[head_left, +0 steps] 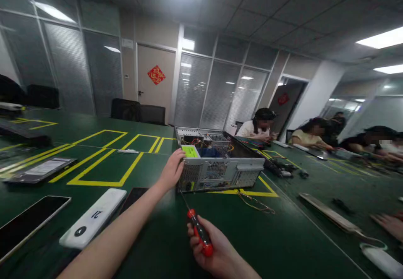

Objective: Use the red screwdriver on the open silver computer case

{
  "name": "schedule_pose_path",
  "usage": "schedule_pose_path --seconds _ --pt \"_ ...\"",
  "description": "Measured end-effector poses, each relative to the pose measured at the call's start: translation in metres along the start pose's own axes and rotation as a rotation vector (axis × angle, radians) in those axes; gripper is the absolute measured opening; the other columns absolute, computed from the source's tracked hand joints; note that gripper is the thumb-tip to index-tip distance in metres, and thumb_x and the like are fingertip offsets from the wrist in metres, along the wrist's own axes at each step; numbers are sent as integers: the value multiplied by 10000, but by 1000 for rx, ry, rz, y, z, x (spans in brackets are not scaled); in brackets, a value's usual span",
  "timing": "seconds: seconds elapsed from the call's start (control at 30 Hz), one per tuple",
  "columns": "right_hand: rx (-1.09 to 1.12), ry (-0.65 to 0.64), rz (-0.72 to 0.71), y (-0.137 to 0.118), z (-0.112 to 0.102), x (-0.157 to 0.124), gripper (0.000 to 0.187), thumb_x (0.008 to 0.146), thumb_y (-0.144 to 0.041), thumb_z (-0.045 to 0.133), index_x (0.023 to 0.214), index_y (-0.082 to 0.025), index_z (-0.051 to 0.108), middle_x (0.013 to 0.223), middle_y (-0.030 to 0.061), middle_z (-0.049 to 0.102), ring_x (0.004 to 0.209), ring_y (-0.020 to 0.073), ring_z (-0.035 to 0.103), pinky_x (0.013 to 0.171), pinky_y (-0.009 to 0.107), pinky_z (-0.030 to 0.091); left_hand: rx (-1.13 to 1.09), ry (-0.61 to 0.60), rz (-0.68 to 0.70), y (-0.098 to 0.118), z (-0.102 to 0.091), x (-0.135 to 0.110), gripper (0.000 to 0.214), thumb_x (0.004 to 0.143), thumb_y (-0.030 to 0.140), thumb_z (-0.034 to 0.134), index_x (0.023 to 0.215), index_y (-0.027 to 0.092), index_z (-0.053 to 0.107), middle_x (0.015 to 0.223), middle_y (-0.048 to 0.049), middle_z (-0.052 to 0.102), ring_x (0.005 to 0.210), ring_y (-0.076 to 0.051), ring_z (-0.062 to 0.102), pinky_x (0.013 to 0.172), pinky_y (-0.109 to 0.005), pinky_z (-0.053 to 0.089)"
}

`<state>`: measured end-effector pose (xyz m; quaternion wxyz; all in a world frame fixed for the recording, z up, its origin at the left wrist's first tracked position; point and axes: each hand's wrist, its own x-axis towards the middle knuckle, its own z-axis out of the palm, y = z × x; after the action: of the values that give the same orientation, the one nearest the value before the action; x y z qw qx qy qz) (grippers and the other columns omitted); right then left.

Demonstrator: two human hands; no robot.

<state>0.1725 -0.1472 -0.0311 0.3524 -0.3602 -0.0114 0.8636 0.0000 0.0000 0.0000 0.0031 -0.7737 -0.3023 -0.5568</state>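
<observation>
The red-handled screwdriver with a thin metal shaft (197,228) sits in the right grip (217,254), fingers closed round its handle. Its shaft slants up towards the open grey metal computer case (220,172), which lies just ahead of that grip on the green surface (283,237). The left grip (172,170) rests against the case's near left corner, beside a bright green label (189,151); whether it clamps the edge cannot be told. Left of that grip's forearm lie a white oblong power bank (92,222) and a flat black phone (28,224). A loose loop of thin wire (255,201) lies ahead and right of the right grip.
</observation>
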Motion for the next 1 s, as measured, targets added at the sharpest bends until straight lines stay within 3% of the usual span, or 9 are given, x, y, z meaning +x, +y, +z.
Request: schedule_pose_path --seconds 0.17,0.33,0.57,0.77,1.0 --pt "17 5 -7 4 2 -4 332 872 -366 475 920 -50 567 584 11 550 433 52 467 352 104 330 -1 -3 0 1 1 3 239 926 232 327 1129 193 445 1213 -106 506 1271 -209 380 1078 -463 310" --pt "104 10 -32 3 7 -7 321 883 -375 457 866 -68 552 611 24 543 425 25 441 335 74 276 0 -5 -5 0 1 3 241 927 231 330 1136 197 443 1220 -102 502 1279 -209 373 1082 -463 305" --pt "-4 84 -62 7 9 -6 165 824 -264 558 770 -109 545 600 14 554 458 36 493 381 82 351 0 -15 -17 2 -1 3 235 928 236 331 1127 194 448 1220 -101 503 1283 -205 366 1085 -451 304" --pt "-33 142 -48 7 17 -10 345 857 -406 494 860 -72 579 569 17 563 477 73 528 396 127 401 10 -8 -11 1 0 2 244 926 237 330 1134 195 452 1221 -102 505 1278 -209 375 1081 -457 308" --pt "43 58 -77 4 15 -9 375 896 -370 441 913 -22 579 557 18 554 441 54 503 406 115 400 9 0 1 -1 1 3 241 924 229 336 1131 190 453 1216 -103 508 1274 -205 377 1080 -455 310"
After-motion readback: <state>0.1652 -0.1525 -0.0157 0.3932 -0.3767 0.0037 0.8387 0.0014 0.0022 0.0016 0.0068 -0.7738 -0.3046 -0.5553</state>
